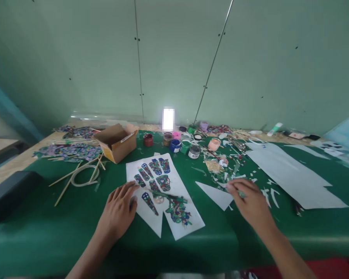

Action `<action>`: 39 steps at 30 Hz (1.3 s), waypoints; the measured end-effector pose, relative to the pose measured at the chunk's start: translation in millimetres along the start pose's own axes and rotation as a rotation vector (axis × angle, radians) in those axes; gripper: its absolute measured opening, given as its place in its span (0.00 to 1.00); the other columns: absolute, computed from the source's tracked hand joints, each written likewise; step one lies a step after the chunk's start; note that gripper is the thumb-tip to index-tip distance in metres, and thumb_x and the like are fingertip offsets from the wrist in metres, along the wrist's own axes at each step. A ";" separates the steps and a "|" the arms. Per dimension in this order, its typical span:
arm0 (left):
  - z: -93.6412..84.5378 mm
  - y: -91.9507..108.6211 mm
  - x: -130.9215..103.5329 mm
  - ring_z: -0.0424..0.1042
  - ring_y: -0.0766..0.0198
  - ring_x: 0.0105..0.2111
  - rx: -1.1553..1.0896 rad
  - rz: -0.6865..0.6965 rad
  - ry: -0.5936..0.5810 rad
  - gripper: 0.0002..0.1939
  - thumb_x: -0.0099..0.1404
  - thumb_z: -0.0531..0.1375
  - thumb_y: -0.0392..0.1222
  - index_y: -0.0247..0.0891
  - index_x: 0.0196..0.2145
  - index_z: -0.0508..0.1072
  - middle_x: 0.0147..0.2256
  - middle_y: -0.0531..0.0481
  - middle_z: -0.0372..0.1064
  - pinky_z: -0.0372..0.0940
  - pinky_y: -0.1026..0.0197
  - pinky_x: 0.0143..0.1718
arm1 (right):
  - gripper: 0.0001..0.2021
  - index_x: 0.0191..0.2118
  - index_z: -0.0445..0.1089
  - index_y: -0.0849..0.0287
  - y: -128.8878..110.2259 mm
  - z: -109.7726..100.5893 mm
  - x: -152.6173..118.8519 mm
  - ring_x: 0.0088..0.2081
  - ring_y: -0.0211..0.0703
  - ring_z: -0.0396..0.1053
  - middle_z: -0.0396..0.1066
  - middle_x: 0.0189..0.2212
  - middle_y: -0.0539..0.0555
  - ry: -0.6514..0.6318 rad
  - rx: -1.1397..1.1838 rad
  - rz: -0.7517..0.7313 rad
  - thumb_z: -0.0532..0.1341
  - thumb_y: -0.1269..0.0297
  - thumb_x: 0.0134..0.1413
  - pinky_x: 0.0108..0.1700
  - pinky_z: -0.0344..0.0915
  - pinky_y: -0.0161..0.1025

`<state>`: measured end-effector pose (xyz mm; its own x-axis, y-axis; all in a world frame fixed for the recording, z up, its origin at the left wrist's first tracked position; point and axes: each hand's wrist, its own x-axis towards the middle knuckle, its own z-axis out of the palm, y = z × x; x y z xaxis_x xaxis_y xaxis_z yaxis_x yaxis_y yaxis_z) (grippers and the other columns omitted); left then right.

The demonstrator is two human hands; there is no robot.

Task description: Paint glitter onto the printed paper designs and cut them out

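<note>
A white sheet (177, 176) lies on the green cloth, bearing several painted cut-out pieces (155, 167) in dark blue, green and red. A separate leafy painted piece (178, 212) rests on its lower part. My left hand (120, 205) lies at the sheet's left edge, fingers stretched out and holding nothing. To the right, the thumb and forefinger of my right hand (248, 201) are pinched together at a small white paper scrap (222, 184). A white paper triangle (216, 195) lies just beside and below those fingertips.
Open paint jars (175, 145) stand behind the sheet, near a cardboard box (116, 144). Thin sticks (68, 185) and a coiled white tube (75, 180) are at left, beside a dark case (13, 193). Large white sheets (291, 170) and scattered clippings (240, 164) lie right.
</note>
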<state>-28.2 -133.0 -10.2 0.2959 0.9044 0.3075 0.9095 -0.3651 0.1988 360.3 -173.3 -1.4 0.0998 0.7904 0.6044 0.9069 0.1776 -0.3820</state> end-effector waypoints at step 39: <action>2.9 -2.4 -6.0 0.66 0.51 0.55 0.050 -0.041 0.041 0.20 0.70 0.46 0.46 0.44 0.54 0.69 0.57 0.48 0.68 0.61 0.47 0.54 | 0.36 0.59 0.59 0.63 72.0 91.6 171.7 0.54 0.62 0.66 0.69 0.52 0.68 -0.079 -0.152 0.617 0.66 0.57 0.44 0.53 0.60 0.53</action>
<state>-31.3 -136.9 -15.2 0.2464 0.9082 0.3384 0.9345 -0.3152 0.1656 405.3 28.9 10.8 0.5968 0.7628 0.2491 0.7409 -0.4046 -0.5361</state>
